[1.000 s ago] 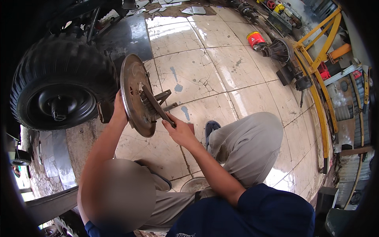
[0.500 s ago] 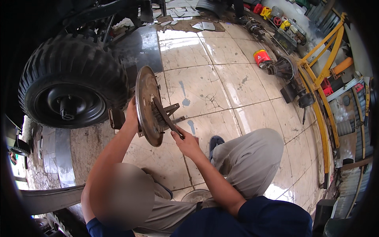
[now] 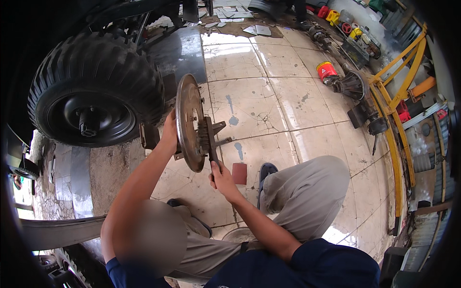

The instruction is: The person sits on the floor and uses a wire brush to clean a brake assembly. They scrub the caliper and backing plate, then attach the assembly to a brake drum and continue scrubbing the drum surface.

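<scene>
My left hand [image 3: 169, 133] grips the rim of a round, rusty-brown metal plate [image 3: 188, 108], which looks like a brake backing plate and stands nearly on edge. Its fingers are partly hidden behind the plate. In my right hand [image 3: 223, 180] is the dark handle of a wire brush [image 3: 207, 139]. The bristles face the plate's right side and seem to touch it. Behind and below the plate, dark metal bracket arms [image 3: 223, 141] stick out. A reddish-brown sheet [image 3: 239, 173], like sandpaper, lies on the floor beside my right hand.
A large treaded tire [image 3: 91, 91] stands close on the left, under a vehicle. To the right are a red can [image 3: 326, 71], a greasy axle housing [image 3: 353, 86] and a yellow metal frame [image 3: 394, 139]. Broken tile pieces [image 3: 257, 30] lie at the far end of the tiled floor.
The brush has swung from a slant to nearly upright along the plate, and my right hand has dropped slightly. The reddish-brown sheet shows more fully. The whole view has shifted a little.
</scene>
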Motion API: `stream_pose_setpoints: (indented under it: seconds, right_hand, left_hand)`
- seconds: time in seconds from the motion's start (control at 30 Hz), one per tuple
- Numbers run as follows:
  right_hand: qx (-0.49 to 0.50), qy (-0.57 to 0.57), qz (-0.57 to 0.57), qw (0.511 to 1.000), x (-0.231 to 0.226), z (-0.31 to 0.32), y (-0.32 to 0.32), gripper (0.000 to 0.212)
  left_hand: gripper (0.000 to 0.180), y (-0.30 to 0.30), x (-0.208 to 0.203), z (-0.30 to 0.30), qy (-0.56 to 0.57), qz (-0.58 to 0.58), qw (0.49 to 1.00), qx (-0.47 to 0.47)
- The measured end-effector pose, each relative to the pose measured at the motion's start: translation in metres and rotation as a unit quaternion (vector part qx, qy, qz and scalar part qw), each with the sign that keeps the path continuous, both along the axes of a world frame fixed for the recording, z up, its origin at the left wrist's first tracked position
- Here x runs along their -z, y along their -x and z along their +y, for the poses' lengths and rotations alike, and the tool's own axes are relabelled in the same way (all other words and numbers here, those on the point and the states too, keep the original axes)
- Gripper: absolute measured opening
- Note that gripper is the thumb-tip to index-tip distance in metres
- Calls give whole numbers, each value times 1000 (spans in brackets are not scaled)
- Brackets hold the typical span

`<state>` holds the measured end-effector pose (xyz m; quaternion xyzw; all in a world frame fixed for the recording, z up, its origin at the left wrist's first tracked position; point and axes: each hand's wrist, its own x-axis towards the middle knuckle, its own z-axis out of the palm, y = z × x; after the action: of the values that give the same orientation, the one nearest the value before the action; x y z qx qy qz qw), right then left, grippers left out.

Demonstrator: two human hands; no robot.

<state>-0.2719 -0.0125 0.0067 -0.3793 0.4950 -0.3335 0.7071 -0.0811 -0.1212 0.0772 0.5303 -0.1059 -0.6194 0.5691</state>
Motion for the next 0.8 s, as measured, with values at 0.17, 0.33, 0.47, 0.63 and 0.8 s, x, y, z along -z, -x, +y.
stream_pose_setpoints:
  seconds: [0.17, 0.33, 0.47, 0.63, 0.8]
  right_hand:
    - [23, 67, -32, 997, 4, -8, 6, 39]
    - [-7, 30, 40, 999, 0, -20, 7, 37]
    - [45, 19, -112, 993, -30, -2, -7, 33]
    - [21, -52, -37, 998, -18, 2, -4, 32]
    - [0, -33, -65, 997, -40, -5, 0, 35]
  left_hand:
    - [54, 8, -5, 2, 31, 42, 999, 10]
    - [58, -10, 17, -5, 44, 45, 998, 16]
    - [56, -5, 20, -7, 86, 57, 994, 36]
    - [56, -5, 14, -7, 47, 15, 998, 47]
    - [57, -4, -8, 4, 37, 30, 999, 9]
